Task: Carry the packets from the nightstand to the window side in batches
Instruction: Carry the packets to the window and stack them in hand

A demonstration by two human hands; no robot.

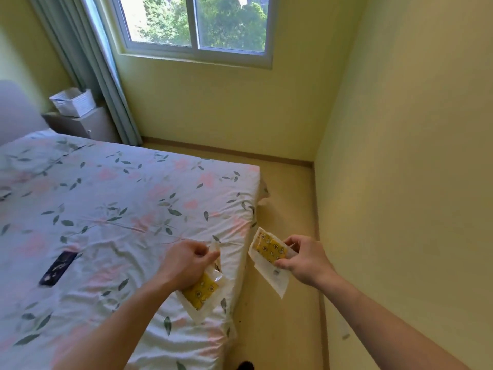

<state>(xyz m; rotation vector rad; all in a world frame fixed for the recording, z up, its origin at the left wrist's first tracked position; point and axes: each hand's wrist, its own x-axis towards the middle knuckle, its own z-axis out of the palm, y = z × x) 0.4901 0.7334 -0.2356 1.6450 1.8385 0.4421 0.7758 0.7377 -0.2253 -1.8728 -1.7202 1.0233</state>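
Note:
My left hand (186, 260) grips a clear packet with a yellow patterned insert (202, 292), held over the bed's near right corner. My right hand (304, 259) pinches another clear packet with a yellow insert (269, 259) above the floor strip beside the bed. Both packets hang down from the fingers. The window (197, 25) is ahead on the far wall. A grey nightstand (90, 126) stands at the far left next to the curtain.
A bed with a floral sheet (112, 209) fills the left half; a dark phone-like object (57, 268) lies on it. A white basket (73, 101) sits on the nightstand. A narrow floor strip (288, 188) runs between bed and right wall toward the window.

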